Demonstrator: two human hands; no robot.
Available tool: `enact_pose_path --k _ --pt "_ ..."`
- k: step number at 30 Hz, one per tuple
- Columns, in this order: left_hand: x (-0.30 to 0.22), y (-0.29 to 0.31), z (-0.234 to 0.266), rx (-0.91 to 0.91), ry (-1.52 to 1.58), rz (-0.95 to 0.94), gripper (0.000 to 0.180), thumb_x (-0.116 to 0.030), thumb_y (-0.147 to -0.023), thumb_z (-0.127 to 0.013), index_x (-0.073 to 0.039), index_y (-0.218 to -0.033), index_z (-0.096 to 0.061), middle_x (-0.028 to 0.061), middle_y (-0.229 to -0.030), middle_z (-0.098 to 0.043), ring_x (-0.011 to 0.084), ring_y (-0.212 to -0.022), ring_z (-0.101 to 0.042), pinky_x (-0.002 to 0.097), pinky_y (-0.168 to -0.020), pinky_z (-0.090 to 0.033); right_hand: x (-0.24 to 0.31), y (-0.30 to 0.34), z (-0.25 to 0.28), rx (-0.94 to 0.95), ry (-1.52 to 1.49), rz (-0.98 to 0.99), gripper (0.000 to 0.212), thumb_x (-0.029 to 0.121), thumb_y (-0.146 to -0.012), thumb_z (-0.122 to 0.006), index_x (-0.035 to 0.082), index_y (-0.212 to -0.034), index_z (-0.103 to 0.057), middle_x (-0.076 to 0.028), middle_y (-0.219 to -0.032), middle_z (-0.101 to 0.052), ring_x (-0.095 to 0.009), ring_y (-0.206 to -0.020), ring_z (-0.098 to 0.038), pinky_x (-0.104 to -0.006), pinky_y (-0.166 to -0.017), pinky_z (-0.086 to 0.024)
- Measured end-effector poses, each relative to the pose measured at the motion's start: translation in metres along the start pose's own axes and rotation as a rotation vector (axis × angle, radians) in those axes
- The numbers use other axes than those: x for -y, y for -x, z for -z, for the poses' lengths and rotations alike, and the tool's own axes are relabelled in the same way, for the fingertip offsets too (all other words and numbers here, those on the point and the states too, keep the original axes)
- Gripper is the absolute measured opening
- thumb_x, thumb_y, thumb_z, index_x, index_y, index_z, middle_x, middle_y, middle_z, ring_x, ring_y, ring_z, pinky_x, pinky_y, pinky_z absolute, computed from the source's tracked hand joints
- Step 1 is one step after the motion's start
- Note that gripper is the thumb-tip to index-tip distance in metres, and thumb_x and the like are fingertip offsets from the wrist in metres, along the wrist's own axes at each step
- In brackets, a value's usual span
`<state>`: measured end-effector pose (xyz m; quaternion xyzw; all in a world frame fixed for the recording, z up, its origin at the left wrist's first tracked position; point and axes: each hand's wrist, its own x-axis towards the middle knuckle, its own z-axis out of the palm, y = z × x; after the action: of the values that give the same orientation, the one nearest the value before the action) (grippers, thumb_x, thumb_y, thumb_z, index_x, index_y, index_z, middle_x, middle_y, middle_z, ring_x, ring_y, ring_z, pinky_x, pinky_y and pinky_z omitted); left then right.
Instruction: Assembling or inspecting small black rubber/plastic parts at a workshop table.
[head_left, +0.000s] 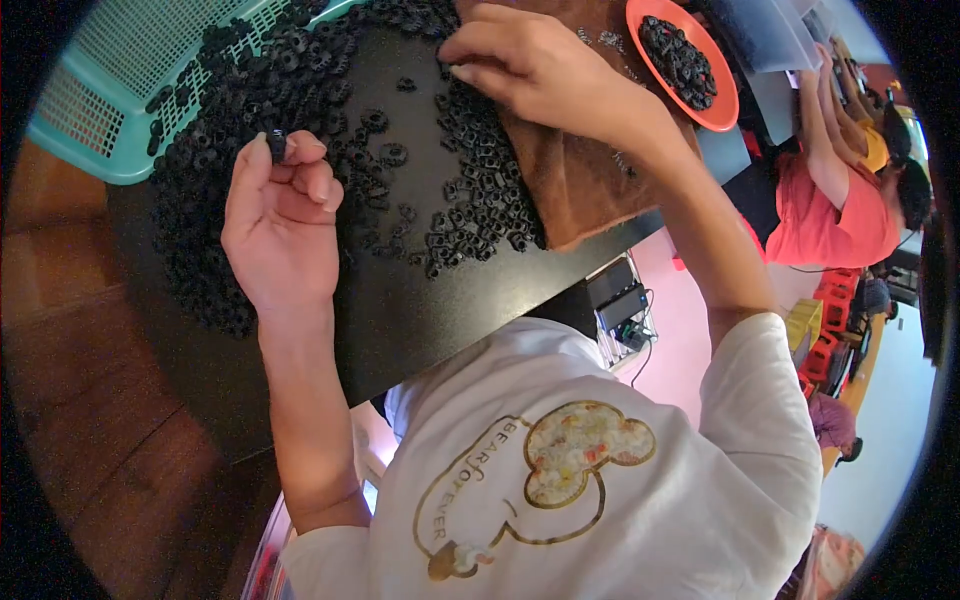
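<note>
My left hand is raised over the black table, palm up, pinching a small black plastic part between thumb and fingers. Below and around it spreads a big heap of similar black parts. My right hand reaches across to the top of a second group of smaller black pieces. Its thumb and index finger point left, close together, by the edge of these pieces; whether anything sits between the fingertips cannot be made out. A few loose round parts lie between the two groups.
A teal mesh basket stands at the far left against the heap. On the right, a brown cloth covers the table, with an orange bowl of black parts beyond it. Other people in red and yellow sit farther right.
</note>
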<state>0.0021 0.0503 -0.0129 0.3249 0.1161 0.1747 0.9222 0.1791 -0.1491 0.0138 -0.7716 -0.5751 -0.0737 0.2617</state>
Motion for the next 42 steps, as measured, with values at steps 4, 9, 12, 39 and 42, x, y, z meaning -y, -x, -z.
enact_pose_path --k 4,9,12,39,42 --pt "0.004 0.001 -0.004 0.007 -0.008 0.016 0.018 -0.019 -0.095 -0.050 -0.003 -0.093 -0.058 0.0117 -0.088 -0.065 0.0158 -0.064 -0.055 0.0284 -0.056 -0.042 -0.002 -0.021 -0.008 0.057 0.098 -0.051 0.013 0.013 -0.080 -0.059 0.006 -0.091 -0.061 -0.015 -0.089 -0.058 -0.035 -0.088 -0.061 -0.0463 -0.073 -0.051" --pt "0.002 0.002 -0.006 -0.002 -0.009 0.027 0.018 -0.020 -0.095 -0.050 -0.003 -0.092 -0.058 0.0116 -0.087 -0.064 0.0163 -0.064 -0.055 0.0284 -0.056 -0.042 0.000 -0.050 -0.009 0.103 0.068 -0.065 0.011 0.008 -0.084 -0.054 -0.001 -0.090 -0.059 -0.017 -0.089 -0.056 -0.037 -0.085 -0.058 -0.0442 -0.072 -0.049" --pt "0.002 -0.001 -0.003 -0.004 0.011 0.032 0.019 -0.020 -0.095 -0.050 -0.003 -0.092 -0.058 0.0115 -0.087 -0.064 0.0165 -0.064 -0.055 0.0285 -0.056 -0.042 0.001 -0.058 -0.038 0.069 0.093 0.068 0.015 0.014 -0.079 -0.057 0.010 -0.093 -0.061 -0.014 -0.091 -0.059 -0.034 -0.086 -0.063 -0.0475 -0.067 -0.053" --pt "0.000 -0.001 0.000 -0.010 0.091 0.061 0.019 -0.020 -0.094 -0.051 -0.004 -0.088 -0.060 0.0119 -0.083 -0.065 0.0166 -0.060 -0.053 0.0280 -0.055 -0.040 0.001 -0.058 -0.028 0.299 0.176 0.050 0.023 0.012 -0.080 -0.054 0.010 -0.100 -0.065 -0.015 -0.094 -0.058 -0.035 -0.088 -0.062 -0.0470 -0.071 -0.052" --pt "0.001 0.000 0.000 -0.004 0.082 0.056 0.019 -0.020 -0.095 -0.050 -0.004 -0.089 -0.059 0.0117 -0.084 -0.066 0.0162 -0.060 -0.053 0.0276 -0.055 -0.041 -0.008 -0.050 -0.027 0.164 0.121 0.066 0.016 0.014 -0.083 -0.054 0.008 -0.095 -0.063 -0.015 -0.090 -0.057 -0.036 -0.089 -0.061 -0.0475 -0.072 -0.052"
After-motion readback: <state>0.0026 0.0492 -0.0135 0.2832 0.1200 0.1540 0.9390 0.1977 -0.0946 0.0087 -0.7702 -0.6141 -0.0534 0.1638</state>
